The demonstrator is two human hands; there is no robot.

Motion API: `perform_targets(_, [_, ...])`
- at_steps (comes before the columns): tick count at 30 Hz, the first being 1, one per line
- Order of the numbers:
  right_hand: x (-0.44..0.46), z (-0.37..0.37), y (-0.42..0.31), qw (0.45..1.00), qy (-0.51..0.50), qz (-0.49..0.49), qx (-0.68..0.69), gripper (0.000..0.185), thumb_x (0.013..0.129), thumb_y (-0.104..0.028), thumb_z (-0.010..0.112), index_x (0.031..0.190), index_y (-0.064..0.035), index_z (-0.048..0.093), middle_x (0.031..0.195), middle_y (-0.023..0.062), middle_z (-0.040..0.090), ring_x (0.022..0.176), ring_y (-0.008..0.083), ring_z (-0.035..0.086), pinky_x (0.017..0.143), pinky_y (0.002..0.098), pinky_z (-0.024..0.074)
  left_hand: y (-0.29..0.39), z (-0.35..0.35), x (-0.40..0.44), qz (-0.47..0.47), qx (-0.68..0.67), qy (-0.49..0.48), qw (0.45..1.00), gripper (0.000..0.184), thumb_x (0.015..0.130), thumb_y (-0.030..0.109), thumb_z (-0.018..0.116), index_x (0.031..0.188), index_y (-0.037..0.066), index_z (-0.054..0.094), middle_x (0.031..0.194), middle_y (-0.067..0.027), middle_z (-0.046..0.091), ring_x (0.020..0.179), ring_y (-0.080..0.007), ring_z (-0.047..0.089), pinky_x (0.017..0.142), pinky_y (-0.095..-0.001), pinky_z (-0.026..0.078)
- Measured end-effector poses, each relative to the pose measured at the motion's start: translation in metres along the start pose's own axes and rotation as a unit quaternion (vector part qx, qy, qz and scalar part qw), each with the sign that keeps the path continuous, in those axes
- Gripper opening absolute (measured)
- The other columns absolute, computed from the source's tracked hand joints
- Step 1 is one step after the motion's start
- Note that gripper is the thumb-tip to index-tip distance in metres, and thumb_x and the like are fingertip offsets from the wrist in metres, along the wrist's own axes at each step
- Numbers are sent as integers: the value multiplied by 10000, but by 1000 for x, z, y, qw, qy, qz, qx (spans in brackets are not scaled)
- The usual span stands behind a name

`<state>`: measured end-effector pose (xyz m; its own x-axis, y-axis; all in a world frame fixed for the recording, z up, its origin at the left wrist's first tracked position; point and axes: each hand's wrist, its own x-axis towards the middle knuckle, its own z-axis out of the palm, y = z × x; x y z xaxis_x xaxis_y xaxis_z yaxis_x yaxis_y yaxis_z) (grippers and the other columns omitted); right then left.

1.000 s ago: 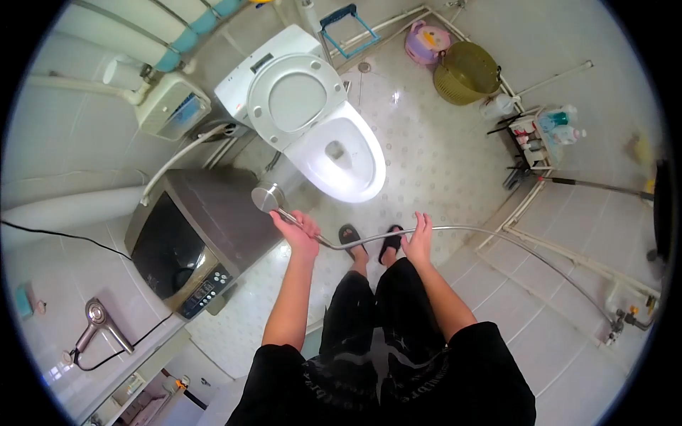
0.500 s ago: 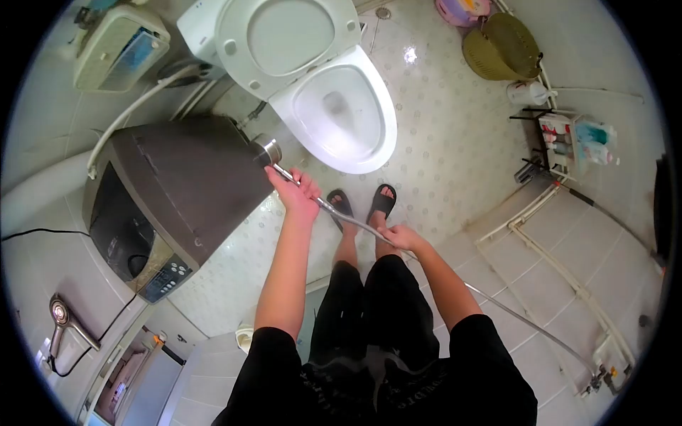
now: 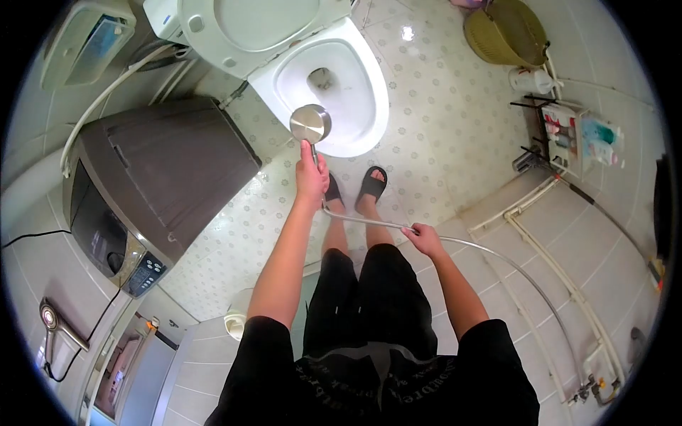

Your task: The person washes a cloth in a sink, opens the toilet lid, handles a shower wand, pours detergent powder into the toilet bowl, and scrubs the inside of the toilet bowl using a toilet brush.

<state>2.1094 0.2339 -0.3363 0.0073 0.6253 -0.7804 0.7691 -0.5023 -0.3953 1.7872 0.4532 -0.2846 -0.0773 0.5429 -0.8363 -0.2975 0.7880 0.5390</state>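
My left hand (image 3: 311, 176) is wrapped round the handle of a metal shower head (image 3: 310, 123), whose round silver disc is over the near left rim of the white toilet bowl (image 3: 369, 92). From the handle a silver hose (image 3: 529, 278) curves right to the wall taps (image 3: 595, 389). My right hand (image 3: 424, 238) is closed on this hose to the right of my feet. The toilet seat and lid (image 3: 266, 25) are raised. No water spray can be made out.
A dark washing machine (image 3: 167, 174) stands at the left, with a hair dryer (image 3: 60, 326) below it. An olive basket (image 3: 506, 34) and a rack of bottles (image 3: 565, 135) stand at the right. Pipes (image 3: 561, 273) run along the right wall.
The shower head has moved from beside the washing machine to the right, over the bowl's rim. My right hand went from open against the hose to closed on it. The view has shifted.
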Motion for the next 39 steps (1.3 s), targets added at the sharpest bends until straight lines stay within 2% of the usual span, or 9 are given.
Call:
perform_targets(4, [1,-6,3,1000,-2,16,1,613,881,-570,670,780,33,636,645,196,583,593,316,552,602,417,464,-18,11,-1,30,91,3,995,662,980,708,329,639,144,393,491,38,354,382,-82,321,359,-246,234])
perform_targets(8, [5,-4,5,1000,14,11,25,564,877,-532,698,826,28,662,654,182,598,600,288,566,602,403,471,-55,10,14,122,187,19,974,657,1012,620,395,593,116,439,507,21,411,446,-99,410,467,-265,381])
perform_targets(9, [5,-4,5,999,15,10,32,549,875,-520,707,838,26,668,657,177,604,602,278,571,602,399,472,-58,9,12,126,201,15,971,656,1024,568,429,588,80,485,523,7,446,502,-124,451,550,-309,431])
perform_targets(12, [5,-1,0,999,7,15,43,490,865,-471,739,863,15,683,673,163,623,606,248,579,596,385,468,-65,6,5,137,313,-1,940,656,1004,534,476,690,-27,607,585,-136,549,564,-252,537,594,-404,432])
perform_targets(13, [4,-2,-3,999,-2,19,46,484,861,-469,734,871,12,687,718,186,643,664,295,612,630,401,486,-66,8,0,160,353,14,922,643,998,535,481,720,-25,632,622,-194,583,603,-356,580,618,-436,454])
perform_targets(16, [7,-2,-4,998,-14,16,52,449,849,-441,726,901,4,697,817,228,685,788,387,680,706,432,524,-77,8,-4,162,444,5,881,634,994,547,476,726,2,655,657,-204,621,668,-416,607,648,-465,480])
perform_targets(26, [8,8,-37,998,-22,-43,46,326,830,-336,717,966,-40,715,876,214,696,842,393,678,755,450,535,-99,-23,-15,191,535,15,823,514,950,528,550,765,65,676,664,-178,634,683,-407,633,622,-494,482])
perform_targets(36, [-12,0,-95,992,-34,-81,-93,277,820,-354,715,930,-100,732,883,193,692,840,416,653,744,500,521,-105,-85,-15,213,474,98,849,465,957,491,556,788,81,696,653,-153,637,660,-395,633,615,-473,492])
perform_targets(39, [-12,3,-97,985,-42,-101,-130,239,825,-334,731,967,-141,735,860,130,713,823,335,690,728,431,549,-102,-99,-10,210,418,140,873,450,953,473,563,785,82,708,643,-146,649,648,-381,646,615,-459,507])
